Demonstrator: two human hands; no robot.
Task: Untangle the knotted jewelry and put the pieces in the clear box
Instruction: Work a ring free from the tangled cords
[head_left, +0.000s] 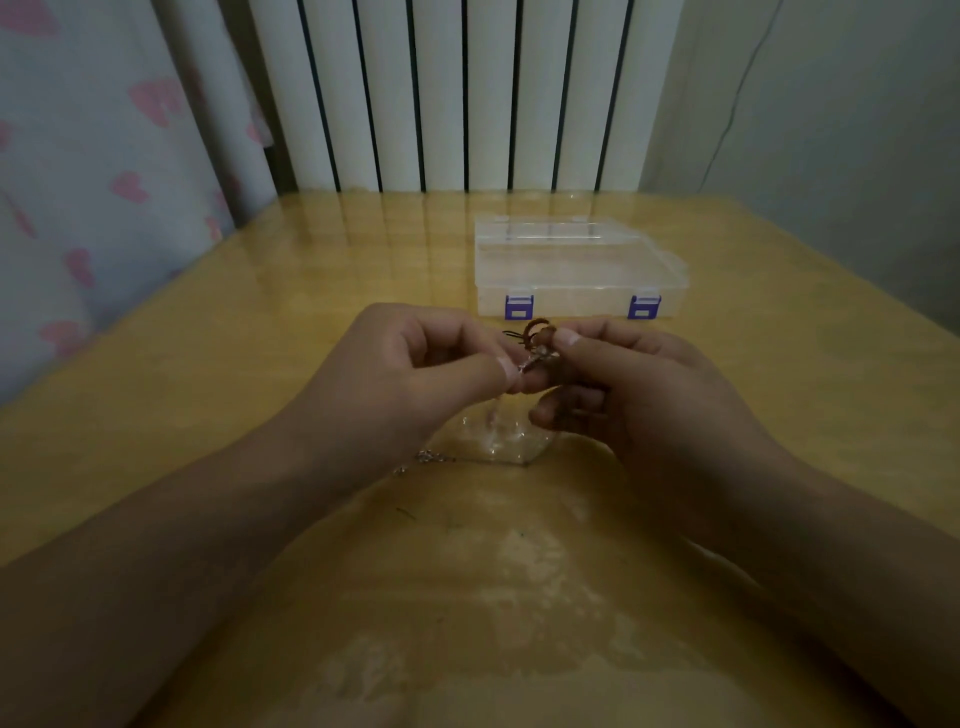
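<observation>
White radiator ribs (457, 93) and a heart-printed curtain (104, 171) close the far side of a glossy yellow wooden table (260, 312), on which the work is set out. Both hands are raised just above the table near its middle, fingertips meeting over the knotted jewelry (535, 345): the left hand (415, 374) pinches a thin silvery strand between thumb and forefinger, while the right hand (639, 384) pinches a brown cord loop and small dark ends at the top of the tangle, its remaining fingers curled beneath. A short run of silver chain (431, 458) trails onto the table below the left wrist, beside a faint patch of clear film (498, 436) whose nature cannot be made out. The clear box (576, 270) sits beyond the hands, well apart from them, its lid down and both purple latches (518, 306) appearing fastened; no jewelry can be seen inside through the lid. Judged from this arrangement, the task is at an early stage: the cord and chain remain joined at the pinch point, no piece looks separated, and the box has yet to be opened. What remains is to free the strands, unlatch the lid, and lay each piece inside.
</observation>
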